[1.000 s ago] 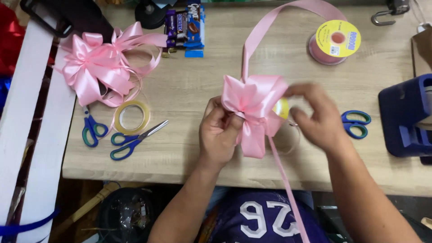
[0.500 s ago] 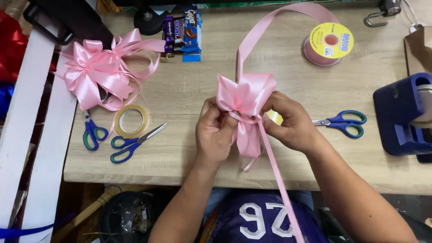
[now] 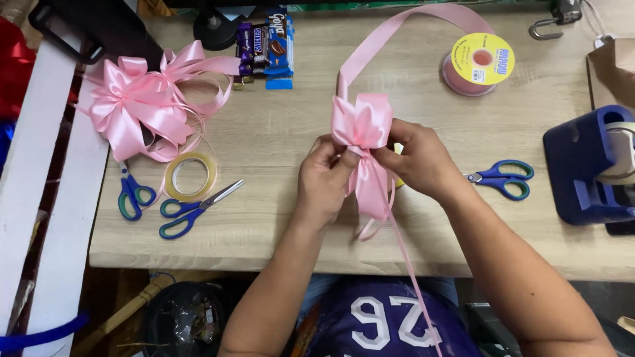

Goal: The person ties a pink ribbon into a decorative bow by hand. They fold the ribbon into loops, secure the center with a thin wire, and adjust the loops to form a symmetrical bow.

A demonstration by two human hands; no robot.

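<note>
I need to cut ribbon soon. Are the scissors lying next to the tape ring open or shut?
Open. The scissors lie flat on the table, blades parted, beside the tape ring.

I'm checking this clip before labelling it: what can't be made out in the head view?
- Middle of the pink bow: pinched between the left hand and right hand, so fingers cover how it is gathered.
- Yellow thing by the right hand: almost wholly behind it.
- Tape dispenser: cut off by the right edge.
- Third pair of scissors: blades lie under the finished bow.
- Ribbon tail: runs off the bottom edge.
</note>
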